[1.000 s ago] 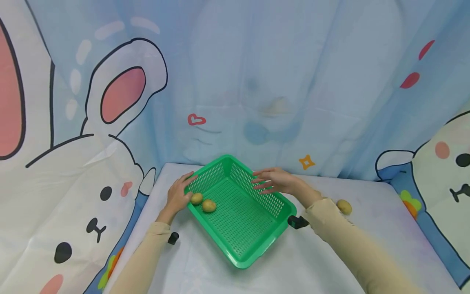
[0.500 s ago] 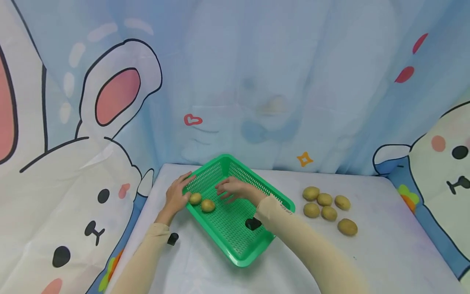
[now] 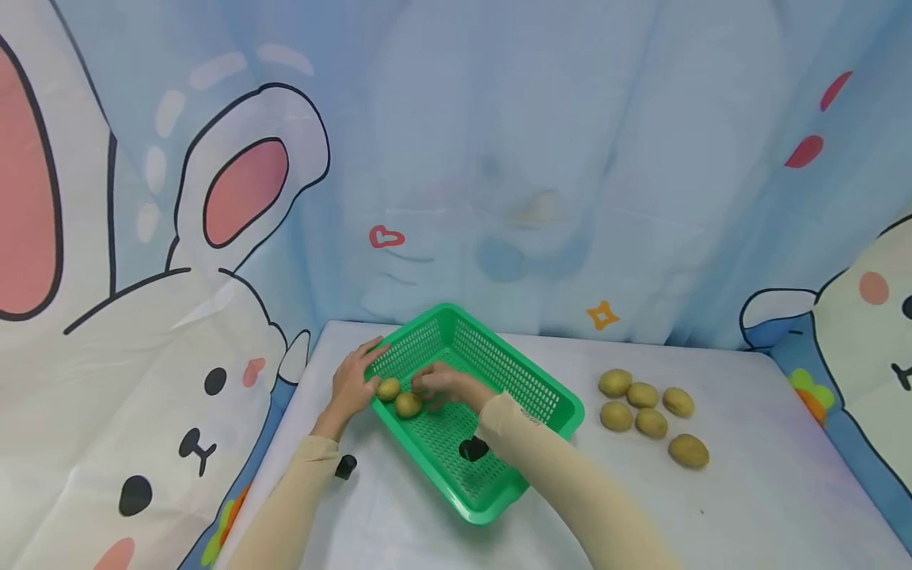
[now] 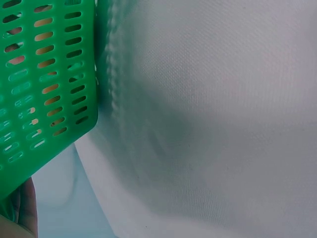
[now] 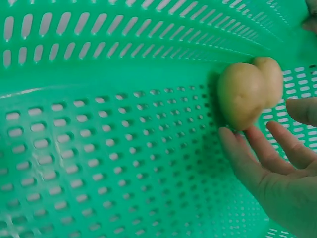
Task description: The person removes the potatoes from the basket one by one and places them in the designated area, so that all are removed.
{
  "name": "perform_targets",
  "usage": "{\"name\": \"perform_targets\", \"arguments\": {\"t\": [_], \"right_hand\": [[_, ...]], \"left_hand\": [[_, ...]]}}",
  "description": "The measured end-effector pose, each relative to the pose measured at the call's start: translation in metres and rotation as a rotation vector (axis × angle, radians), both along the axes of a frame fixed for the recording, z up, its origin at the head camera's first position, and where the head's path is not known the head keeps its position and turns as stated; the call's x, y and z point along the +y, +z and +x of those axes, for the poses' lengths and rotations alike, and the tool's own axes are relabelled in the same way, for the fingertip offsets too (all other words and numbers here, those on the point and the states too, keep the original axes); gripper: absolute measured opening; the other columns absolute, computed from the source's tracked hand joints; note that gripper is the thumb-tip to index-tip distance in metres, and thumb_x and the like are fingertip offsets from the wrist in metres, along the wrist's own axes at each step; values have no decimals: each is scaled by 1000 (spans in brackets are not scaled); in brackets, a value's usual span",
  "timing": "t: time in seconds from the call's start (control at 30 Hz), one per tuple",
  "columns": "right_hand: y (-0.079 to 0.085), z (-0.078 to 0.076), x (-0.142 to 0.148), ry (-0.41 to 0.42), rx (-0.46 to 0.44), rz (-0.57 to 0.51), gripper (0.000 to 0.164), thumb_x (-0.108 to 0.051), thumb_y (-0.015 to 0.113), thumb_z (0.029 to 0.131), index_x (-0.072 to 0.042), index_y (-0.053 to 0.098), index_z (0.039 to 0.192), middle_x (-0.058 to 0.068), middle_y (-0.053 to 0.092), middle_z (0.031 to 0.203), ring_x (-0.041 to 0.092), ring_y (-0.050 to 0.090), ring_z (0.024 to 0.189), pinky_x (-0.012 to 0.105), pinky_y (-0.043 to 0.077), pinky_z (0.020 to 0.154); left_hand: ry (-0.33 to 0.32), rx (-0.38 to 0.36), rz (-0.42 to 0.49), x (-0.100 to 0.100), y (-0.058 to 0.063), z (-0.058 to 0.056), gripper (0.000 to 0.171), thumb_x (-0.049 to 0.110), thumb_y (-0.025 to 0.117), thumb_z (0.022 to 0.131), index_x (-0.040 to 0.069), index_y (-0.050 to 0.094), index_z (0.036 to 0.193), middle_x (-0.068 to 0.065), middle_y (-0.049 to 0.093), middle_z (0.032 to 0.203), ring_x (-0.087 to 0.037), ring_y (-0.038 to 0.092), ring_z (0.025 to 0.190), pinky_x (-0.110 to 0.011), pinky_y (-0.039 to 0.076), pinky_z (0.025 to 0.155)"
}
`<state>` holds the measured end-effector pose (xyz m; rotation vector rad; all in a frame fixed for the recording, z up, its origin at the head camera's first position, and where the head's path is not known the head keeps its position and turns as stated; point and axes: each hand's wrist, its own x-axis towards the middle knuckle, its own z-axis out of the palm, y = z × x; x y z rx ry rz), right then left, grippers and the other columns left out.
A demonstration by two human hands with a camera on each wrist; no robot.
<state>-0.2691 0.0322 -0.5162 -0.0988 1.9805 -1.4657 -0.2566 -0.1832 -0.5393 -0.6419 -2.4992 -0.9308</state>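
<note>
A green perforated plastic basket [image 3: 509,366] stands at an angle on the white-covered table. My left hand [image 3: 351,385] grips its rim at the left corner; in the left wrist view only some fingers [image 4: 28,208] show beside the basket wall. Two potatoes lie side by side in that corner, the rear potato [image 3: 388,389] and the front potato [image 3: 408,405]. Inside the basket, my right hand [image 3: 445,383] is at the front potato. The right wrist view shows bent, spread fingers at the lower side of this potato [image 5: 241,96], with the thumb apart from it.
To the right of the basket, several potatoes lie loose on the table, among them a lone potato [image 3: 689,450] nearer the front. A blue printed curtain [image 3: 456,158] hangs behind the table. Small black devices are strapped at both wrists.
My right hand has moved left and down from the basket's right rim to the potatoes inside, uncovering the potatoes on the table. The left hand stays on the rim.
</note>
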Motion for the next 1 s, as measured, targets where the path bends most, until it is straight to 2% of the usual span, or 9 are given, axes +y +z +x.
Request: {"name": "perform_targets", "arguments": {"t": [0.33,0.57,1.0], "right_hand": [[-12,2,-12,-1,4,0,37,0,61,88,8,61,124,22,60,119,40,59,113,46,56,80],[-18,0,-16,-28,26,16,35,-1,66,87,7,63,121,19,63,107,33,64,98,41,57,75],[-23,0,-11,-57,0,-46,32,0,68,88,7,64,119,18,61,104,24,64,82,36,58,71]], "left_hand": [[14,-25,11,3,0,0,65,3,51,72,10,61,136,-9,52,145,-37,55,120,-38,42,63],[24,-17,6,2,0,-1,67,4,51,70,10,62,135,-9,53,144,-36,55,120,-40,44,65],[19,-21,1,1,-1,-1,66,2,52,72,11,61,136,-9,52,145,-37,54,121,-42,43,65]]}}
